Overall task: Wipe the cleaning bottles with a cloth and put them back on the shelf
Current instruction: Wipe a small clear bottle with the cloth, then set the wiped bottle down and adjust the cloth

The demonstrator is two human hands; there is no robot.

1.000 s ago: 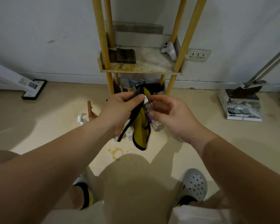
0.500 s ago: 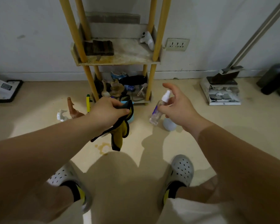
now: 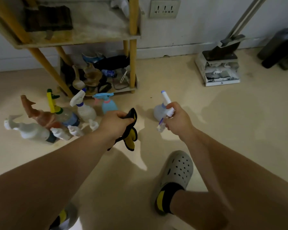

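Cloth and spray bottle, touching earlier, are apart. The right hand grips the bottle — near upright, cap up; the left hand clutches cloth.

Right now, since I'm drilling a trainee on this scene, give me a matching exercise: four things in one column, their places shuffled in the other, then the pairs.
Things
1. yellow cloth with black edging
2. small clear spray bottle with white cap
3. light blue plastic trigger bottle
4. dark brown ridged block

Places
A. on the upper board of the wooden shelf
B. gripped in the right hand
C. standing on the beige floor
D. gripped in the left hand

Pairs: 1-D, 2-B, 3-C, 4-A.
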